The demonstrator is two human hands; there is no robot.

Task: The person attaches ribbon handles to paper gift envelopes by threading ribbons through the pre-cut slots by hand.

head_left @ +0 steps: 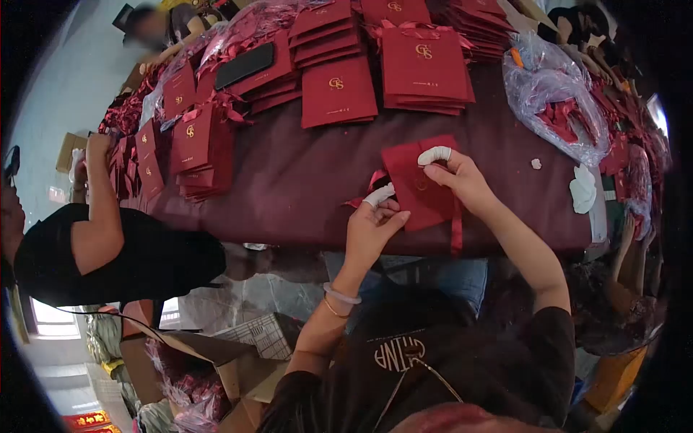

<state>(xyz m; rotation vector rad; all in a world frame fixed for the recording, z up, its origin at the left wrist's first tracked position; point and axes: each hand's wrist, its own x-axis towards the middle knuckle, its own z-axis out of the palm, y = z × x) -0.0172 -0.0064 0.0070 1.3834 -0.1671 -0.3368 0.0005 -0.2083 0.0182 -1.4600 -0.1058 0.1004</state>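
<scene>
Across the scene, a maroon cloth-covered table (278,180) is carrying stacked red paper bags with gold lettering (338,94) on its far side. Near its front edge, one flat red paper bag (422,202) is slanting: the left hand (372,229) is holding its left edge, the right hand (463,184) is resting thumb and forefinger on its upper front. White covers (435,154) are wrapping a finger on each.

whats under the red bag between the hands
Dark red cloth shows around the red bag, and red ribbon extends past its lower right corner. Anything directly beneath the bag is covered and can't be seen.
</scene>
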